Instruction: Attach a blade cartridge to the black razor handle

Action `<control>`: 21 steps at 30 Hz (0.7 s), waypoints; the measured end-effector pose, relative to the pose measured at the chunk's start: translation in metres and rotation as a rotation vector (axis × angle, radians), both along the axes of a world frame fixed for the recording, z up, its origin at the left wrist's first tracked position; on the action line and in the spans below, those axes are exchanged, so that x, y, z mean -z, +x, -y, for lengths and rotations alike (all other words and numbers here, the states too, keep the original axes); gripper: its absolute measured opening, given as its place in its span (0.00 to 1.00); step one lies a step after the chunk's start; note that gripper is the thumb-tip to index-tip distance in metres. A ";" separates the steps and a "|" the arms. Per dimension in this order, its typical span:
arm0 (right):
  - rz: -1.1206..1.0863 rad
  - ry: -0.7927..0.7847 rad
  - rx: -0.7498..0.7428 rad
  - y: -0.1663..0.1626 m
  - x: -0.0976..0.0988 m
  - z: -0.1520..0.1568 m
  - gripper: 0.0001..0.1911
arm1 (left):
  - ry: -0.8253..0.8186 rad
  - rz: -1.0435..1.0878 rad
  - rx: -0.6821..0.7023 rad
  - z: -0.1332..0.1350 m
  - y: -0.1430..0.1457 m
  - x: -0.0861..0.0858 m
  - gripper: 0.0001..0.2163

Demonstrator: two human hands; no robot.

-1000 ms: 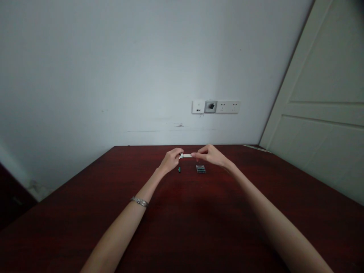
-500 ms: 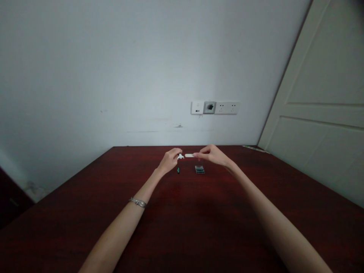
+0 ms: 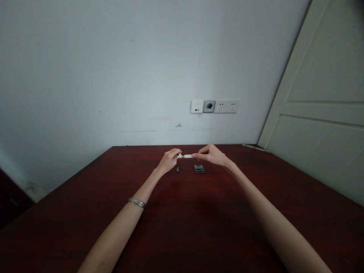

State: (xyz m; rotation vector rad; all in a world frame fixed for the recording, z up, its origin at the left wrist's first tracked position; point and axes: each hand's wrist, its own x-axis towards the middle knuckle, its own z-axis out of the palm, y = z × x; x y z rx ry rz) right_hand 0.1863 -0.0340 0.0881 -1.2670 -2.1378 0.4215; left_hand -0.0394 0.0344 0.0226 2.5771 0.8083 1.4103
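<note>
Over the far part of the table, my left hand (image 3: 170, 159) is closed, pinching a small white notched piece (image 3: 180, 156) at its fingertips. My right hand (image 3: 211, 154) is closed too, thumb and fingers gripping a flat white stick with a rounded end (image 3: 188, 156). The stick's tip points left at the white piece; whether the two touch I cannot tell. Below the left fingertips lies a small dark green strip (image 3: 178, 170) on the table. Under the right hand sits a small clear case (image 3: 199, 169) with dark green contents.
The dark red table (image 3: 182, 227) runs back to a pale wall. Wall sockets (image 3: 226, 106) are mounted above its far edge. A white panelled door (image 3: 321, 113) borders the right side, and a thin pale strip (image 3: 256, 148) lies at the far right corner.
The white stick has shifted slightly left, narrowing the gap to the white piece. Both hands keep their grips; the strip and case stay on the table.
</note>
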 end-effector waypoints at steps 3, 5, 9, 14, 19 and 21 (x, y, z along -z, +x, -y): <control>0.019 0.056 -0.013 -0.012 -0.002 0.006 0.24 | -0.004 -0.023 0.014 0.001 0.003 -0.001 0.12; 0.037 0.085 -0.003 -0.017 -0.002 0.007 0.24 | -0.003 -0.022 0.026 0.002 0.006 -0.001 0.11; 0.043 0.054 0.004 -0.005 0.002 0.000 0.26 | -0.036 -0.043 0.032 0.004 0.006 -0.001 0.12; 0.001 0.058 0.119 0.019 0.005 -0.010 0.27 | -0.148 0.076 -0.025 0.006 0.006 -0.005 0.06; -0.304 -0.031 0.020 0.006 0.019 -0.006 0.27 | -0.564 0.272 0.144 0.004 0.018 -0.001 0.05; -0.540 -0.094 0.006 -0.006 0.028 -0.004 0.26 | -0.761 0.280 0.240 0.005 0.024 0.004 0.08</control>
